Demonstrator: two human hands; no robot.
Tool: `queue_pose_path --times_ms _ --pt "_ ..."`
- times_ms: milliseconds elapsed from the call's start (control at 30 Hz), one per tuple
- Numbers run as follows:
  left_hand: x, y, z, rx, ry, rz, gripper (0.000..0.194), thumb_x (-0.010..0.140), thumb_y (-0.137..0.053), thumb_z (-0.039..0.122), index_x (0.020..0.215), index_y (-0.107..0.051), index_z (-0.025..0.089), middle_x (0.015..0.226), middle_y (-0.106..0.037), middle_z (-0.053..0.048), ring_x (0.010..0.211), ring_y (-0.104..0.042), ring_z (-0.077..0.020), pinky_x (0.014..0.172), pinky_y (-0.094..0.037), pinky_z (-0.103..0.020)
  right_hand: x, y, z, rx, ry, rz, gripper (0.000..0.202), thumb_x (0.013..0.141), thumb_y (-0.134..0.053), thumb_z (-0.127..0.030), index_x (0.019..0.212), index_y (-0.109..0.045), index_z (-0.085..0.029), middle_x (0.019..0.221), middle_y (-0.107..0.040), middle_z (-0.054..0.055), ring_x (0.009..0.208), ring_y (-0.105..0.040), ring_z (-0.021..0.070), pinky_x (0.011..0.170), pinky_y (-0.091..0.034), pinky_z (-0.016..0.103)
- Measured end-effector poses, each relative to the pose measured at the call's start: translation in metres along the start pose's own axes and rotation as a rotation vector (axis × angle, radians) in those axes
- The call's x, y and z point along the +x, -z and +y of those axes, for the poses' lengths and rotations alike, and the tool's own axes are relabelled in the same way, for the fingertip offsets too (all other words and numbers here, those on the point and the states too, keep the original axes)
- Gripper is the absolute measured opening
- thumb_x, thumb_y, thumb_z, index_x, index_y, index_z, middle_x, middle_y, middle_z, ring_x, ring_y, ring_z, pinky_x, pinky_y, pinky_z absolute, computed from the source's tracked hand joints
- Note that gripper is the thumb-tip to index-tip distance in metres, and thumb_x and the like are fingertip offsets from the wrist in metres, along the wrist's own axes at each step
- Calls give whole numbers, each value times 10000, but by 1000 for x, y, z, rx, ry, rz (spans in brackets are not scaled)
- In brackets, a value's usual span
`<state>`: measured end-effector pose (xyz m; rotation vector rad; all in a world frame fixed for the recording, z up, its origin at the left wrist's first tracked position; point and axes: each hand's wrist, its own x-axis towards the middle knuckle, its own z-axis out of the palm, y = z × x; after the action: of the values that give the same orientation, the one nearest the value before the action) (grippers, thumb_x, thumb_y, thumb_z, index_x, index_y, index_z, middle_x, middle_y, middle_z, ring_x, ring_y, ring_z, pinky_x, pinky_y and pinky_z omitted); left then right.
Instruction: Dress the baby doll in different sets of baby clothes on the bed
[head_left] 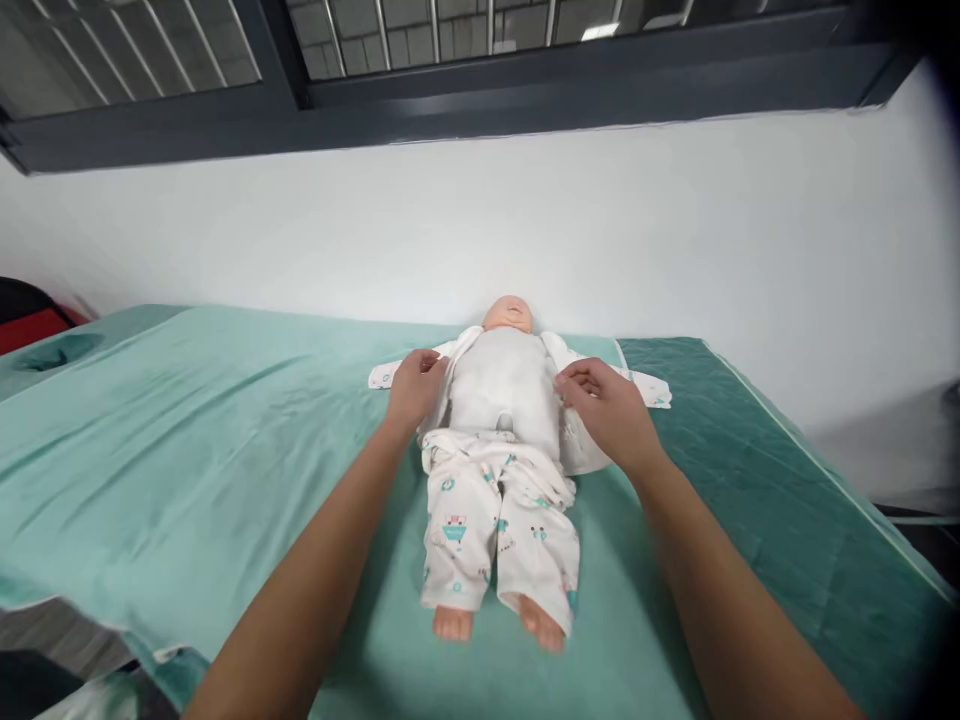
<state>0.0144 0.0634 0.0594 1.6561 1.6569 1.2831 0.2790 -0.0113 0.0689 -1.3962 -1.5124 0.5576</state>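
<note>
On a green sheet (225,450), a doll (506,385) wears illegibly printed pants (457,530). Left hand (418,383) and right hand (600,398) have narrowed fingers at its shirt (585,450); grip unclear.

At centre, the doll (504,385) has a smooth, plastic-looking head and feet. Its jacket (586,447) and trousers (461,500) are soft, matt printed cloth, the trousers rumpled. The sheet (225,440) at left is matt, creased cloth; the darker cover (757,490) at right looks like cloth too. The wall (300,240) is smooth, matt; up top, the window frame (562,95) and shinier bars (382,32) look metal.
</note>
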Motion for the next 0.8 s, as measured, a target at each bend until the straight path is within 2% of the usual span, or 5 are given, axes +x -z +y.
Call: queue_pose_path --times_ms 133,367,533,667,800 --pt "26 -13 -15 60 -10 -58 337 880 -502 479 920 -659 183 983 -721 -78 922 -628 -229 854 -437 -343 17 3 42 -219 -119 177 186 848 -588 -386 937 -600 -223 903 -692 50 853 -639 208 806 -463 342" --pt "27 -5 -28 197 -18 -311 357 881 -462 471 690 -586 197 746 -649 -18 761 -568 -201 696 -387 -302 19 -8 55 -321 -321 -49 280 875 -534 -482 961 -624 -231 929 -720 70 844 -657 242 739 -450 349" --pt "24 -1 -30 65 64 -177 374 818 -574 536 680 -481 201 649 -489 41 646 -453 -136 598 -328 -258 18 -8 51 -328 -345 -31 275 843 -561 -462 981 -619 -231 794 -681 20 735 -626 203 655 -418 303" --pt "24 3 -33 -28 154 -114 297 772 -643 484 819 -558 203 774 -589 27 677 -518 -133 609 -370 -245 20 8 61 -459 -369 87 248 806 -563 -359 1022 -617 -248 763 -666 -2 698 -602 180 618 -377 285" --pt "30 18 -36 195 214 -100 297 776 -620 476 927 -589 222 887 -665 -14 740 -598 -177 630 -403 -270 22 31 67 -627 -425 37 276 801 -530 -348 1047 -625 -265 835 -693 15 709 -595 195 589 -340 296"
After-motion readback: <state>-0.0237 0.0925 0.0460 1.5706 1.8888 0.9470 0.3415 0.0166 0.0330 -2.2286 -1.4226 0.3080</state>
